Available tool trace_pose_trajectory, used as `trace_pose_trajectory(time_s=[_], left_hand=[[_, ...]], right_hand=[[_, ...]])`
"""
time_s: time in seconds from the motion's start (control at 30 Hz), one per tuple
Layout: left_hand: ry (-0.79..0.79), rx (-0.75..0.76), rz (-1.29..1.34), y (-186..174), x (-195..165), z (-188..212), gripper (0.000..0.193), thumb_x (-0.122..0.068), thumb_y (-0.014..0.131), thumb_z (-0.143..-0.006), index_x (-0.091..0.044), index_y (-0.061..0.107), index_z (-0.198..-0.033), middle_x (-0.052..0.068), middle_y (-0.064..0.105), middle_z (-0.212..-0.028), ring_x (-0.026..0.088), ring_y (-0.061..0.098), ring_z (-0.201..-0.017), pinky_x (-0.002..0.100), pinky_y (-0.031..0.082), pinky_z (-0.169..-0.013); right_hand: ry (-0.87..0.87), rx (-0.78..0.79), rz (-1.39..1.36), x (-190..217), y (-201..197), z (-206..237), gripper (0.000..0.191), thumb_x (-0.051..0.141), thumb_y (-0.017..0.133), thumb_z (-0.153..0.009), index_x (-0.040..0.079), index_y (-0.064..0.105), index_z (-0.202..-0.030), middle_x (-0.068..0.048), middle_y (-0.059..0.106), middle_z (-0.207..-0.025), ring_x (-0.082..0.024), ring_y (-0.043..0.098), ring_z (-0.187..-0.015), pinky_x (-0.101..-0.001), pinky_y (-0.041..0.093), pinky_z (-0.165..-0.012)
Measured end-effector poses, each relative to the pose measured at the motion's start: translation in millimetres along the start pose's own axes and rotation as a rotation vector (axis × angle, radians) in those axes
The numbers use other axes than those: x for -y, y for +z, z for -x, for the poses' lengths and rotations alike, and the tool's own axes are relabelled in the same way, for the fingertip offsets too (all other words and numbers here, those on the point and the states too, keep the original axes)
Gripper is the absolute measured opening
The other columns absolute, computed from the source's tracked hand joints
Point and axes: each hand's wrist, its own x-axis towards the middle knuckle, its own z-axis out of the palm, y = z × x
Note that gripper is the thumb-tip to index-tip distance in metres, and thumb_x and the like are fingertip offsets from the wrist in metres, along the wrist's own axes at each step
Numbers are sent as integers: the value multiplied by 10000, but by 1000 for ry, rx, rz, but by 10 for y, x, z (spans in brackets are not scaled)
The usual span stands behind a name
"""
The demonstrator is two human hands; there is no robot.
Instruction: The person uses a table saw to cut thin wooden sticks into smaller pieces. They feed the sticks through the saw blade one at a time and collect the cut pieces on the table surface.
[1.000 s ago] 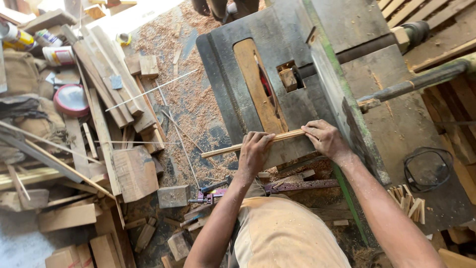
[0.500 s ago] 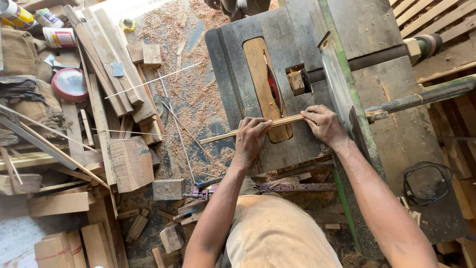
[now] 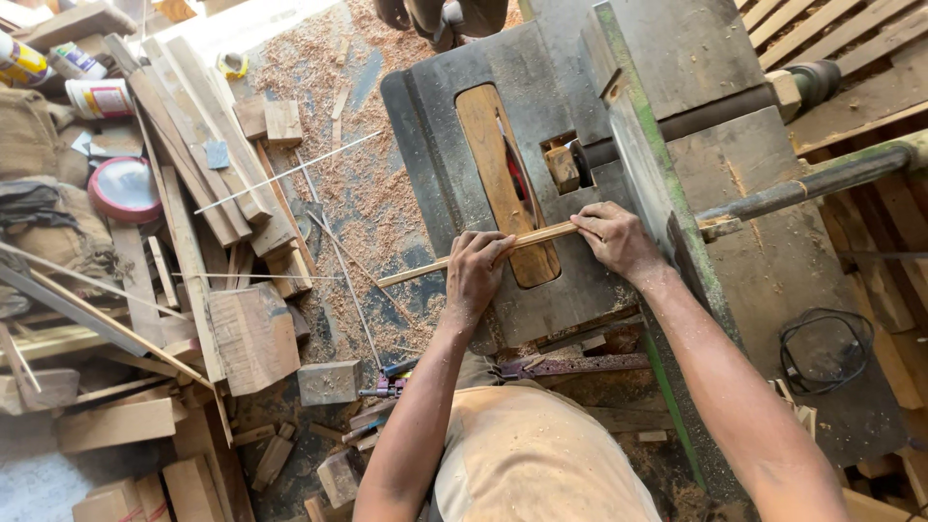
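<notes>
Cluttered wood shop, sawdust-covered floor (image 3: pixel 367 193) with offcut blocks and planks piled all down the left side, and a worn grey metal table saw (image 3: pixel 435 126) in the middle.

Nearest the person, the near edge of the saw table is where the work sits. The left hand (image 3: pixel 476 269) is curled over a thin, long, pale wooden strip (image 3: pixel 425 269), fingers folded down on top and pressing it flat, close to the near-left part of the table. The strip's free end sticks out past the left edge over the sawdust. The right hand (image 3: pixel 614 237) pinches the strip's other end, fingers closed round it, just beside the green-edged fence rail (image 3: pixel 643 164).

A bit further in, the strip lies across the near end of the brown wooden throat insert (image 3: pixel 493 145), and the reddish saw blade (image 3: pixel 515 179) stands in the slot just beyond it.

My take: both hands are pretty near that blade. I'd keep the strip tight to the fence, feed slow and steady, and keep the fingers either side of the blade line, never over it.
</notes>
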Motion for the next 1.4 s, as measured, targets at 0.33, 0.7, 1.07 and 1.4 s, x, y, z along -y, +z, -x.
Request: trace_pose_trajectory(time_s=[0.33, 0.7, 1.07, 1.4], left_hand=[[2, -3, -23, 1, -47, 1, 195, -158, 766, -913, -111, 796, -1099, 20, 752, -1086, 232, 649, -1026, 368, 510, -944], [3, 3, -18, 41, -29, -58, 194, -165, 778, -908, -115, 800, -1094, 31, 761, -1084, 229, 657, -1021, 357, 512, -922], [4, -4, -10, 92, 110, -122, 198, -154, 787, -896, -121, 808, -1090, 34, 766, -1082, 225, 663, -1013, 349, 518, -932], [-1, 29, -27, 85, 171, -214, 188, -174, 780, -910, -130, 808, -1091, 23, 769, -1081, 209, 654, -1010, 335, 522, -921]], right_hand=[[-3, -3, -33, -67, 34, -9, 219, 29, 755, -888, 31, 782, -1106, -142, 743, -1076, -279, 708, -1014, -359, 618, -847], [-4, -24, -40, -154, 90, -36, 175, 38, 747, -916, 20, 779, -1088, -155, 744, -1095, -281, 723, -1015, -346, 621, -865], [-1, -30, -42, -109, 49, -183, 159, 33, 744, -893, 4, 776, -1046, -145, 741, -1038, -293, 720, -984, -365, 612, -846], [11, 12, 7, -102, 54, -295, 146, 54, 736, -908, 12, 777, -1042, -129, 754, -1040, -254, 736, -938, -318, 632, -816]])
